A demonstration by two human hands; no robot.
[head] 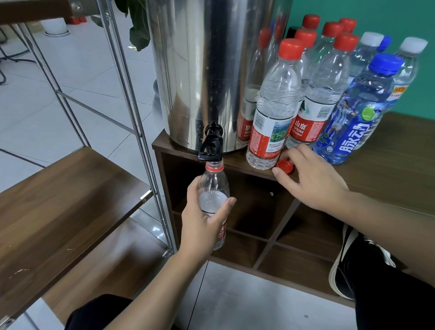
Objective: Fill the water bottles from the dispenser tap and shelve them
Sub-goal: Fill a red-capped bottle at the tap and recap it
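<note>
A steel dispenser stands on a brown cabinet, its black tap hanging over the front edge. My left hand grips an uncapped clear bottle with a red label, its mouth right under the tap; water shows inside near mid-height. My right hand rests on the cabinet top, fingers on a loose red cap. Several capped bottles stand right of the dispenser: a red-capped one in front and a blue-capped one.
A metal-framed rack with wooden shelves stands to the left, with an upper shelf above it. The cabinet has open cubbies below the tap. My shoe and dark trouser legs are at the right. Potted plant behind.
</note>
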